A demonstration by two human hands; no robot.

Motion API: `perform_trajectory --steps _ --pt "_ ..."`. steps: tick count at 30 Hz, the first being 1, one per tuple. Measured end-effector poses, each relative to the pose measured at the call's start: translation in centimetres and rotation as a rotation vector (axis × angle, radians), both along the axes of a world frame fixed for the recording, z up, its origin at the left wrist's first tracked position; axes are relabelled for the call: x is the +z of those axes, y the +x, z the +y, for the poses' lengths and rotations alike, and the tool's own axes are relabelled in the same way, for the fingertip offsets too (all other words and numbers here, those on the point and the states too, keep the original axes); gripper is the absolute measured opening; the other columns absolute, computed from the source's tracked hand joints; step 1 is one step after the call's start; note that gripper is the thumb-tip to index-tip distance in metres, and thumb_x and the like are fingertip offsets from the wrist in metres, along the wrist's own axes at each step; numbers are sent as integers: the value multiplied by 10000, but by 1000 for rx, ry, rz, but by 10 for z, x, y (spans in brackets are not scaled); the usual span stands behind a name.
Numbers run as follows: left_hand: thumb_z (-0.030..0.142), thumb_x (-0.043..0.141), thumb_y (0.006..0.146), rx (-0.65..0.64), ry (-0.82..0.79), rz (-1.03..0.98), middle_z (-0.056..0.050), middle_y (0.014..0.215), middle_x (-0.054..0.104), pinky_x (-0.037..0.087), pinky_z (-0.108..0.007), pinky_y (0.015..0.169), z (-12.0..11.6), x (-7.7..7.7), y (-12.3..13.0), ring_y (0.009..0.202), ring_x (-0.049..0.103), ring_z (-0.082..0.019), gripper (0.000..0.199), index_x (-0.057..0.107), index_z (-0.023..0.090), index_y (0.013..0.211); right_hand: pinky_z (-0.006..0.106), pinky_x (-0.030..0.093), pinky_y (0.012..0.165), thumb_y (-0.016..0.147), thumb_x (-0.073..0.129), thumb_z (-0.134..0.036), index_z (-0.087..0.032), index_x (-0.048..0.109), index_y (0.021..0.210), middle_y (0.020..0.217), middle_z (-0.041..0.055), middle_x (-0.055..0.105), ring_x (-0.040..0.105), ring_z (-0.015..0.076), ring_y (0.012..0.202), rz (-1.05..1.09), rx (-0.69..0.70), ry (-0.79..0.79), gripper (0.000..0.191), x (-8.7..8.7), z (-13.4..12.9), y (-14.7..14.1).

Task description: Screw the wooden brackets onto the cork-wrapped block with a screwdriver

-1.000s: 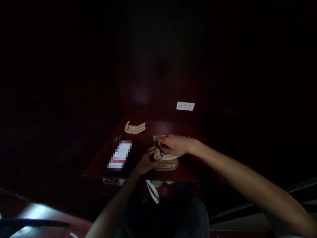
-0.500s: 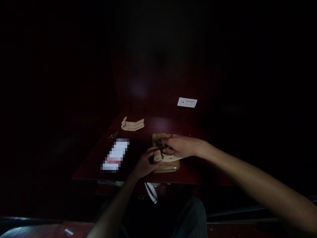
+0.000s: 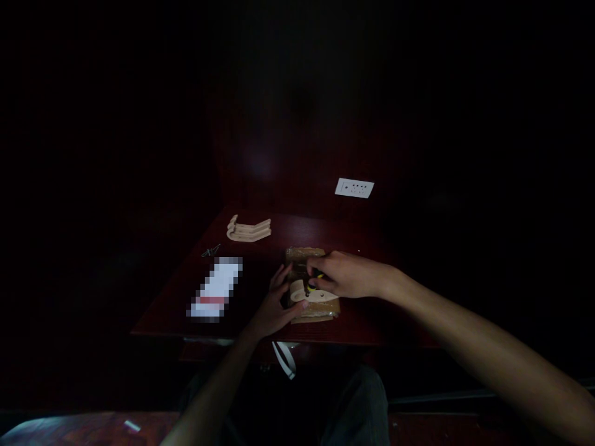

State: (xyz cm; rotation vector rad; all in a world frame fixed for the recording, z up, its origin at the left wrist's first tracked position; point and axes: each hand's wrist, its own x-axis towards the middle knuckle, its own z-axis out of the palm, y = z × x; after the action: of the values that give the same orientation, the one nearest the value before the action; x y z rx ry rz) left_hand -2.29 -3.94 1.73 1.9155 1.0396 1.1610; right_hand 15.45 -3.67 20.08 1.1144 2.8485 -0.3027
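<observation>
- Lower centre: left hand (image 3: 272,311), fingers spread, thumb against the hook (image 3: 314,298), likely steadying it.
- Right hand (image 3: 344,275) pinches the tool (image 3: 312,285), presumably for control.
- Block (image 3: 321,310) beneath, probably as support.

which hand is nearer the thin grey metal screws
Left: the left hand is right of the thin grey metal screws, closer to the person; the right hand is farther right.

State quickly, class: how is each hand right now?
Left hand: partly open, thumb against the pale hook.
Right hand: closed, holding what looks like a screwdriver.
</observation>
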Motion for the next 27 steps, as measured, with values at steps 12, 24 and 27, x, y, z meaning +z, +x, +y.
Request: perform_trajectory --steps 12,24,27 --pt "278 648 780 -40 78 -7 -45 1424 413 233 -424 1146 -9 2 -1 1370 283 -239 385 604 251 1161 231 338 585 917 447 -308 -200 557 1037 733 12 606 527 123 606 110 -50 -3 196 12 -25 21" --pt "333 600 821 -41 16 70 -26 1363 464 312 -404 1102 -7 8 -4 1282 379 -218 376 574 272 1191 228 292 541 893 497 -261 -178 577 994 684 -2 551 447 95 527 110 -33 51 154 -1 -14 15" --pt "337 610 813 -1 14 88 -22 1357 466 312 -403 1102 -11 9 -1 1283 371 -213 418 547 279 1222 229 296 548 893 497 -259 -178 582 993 685 -1 551 459 102 549 122 -16 30 154 -3 -13 16"
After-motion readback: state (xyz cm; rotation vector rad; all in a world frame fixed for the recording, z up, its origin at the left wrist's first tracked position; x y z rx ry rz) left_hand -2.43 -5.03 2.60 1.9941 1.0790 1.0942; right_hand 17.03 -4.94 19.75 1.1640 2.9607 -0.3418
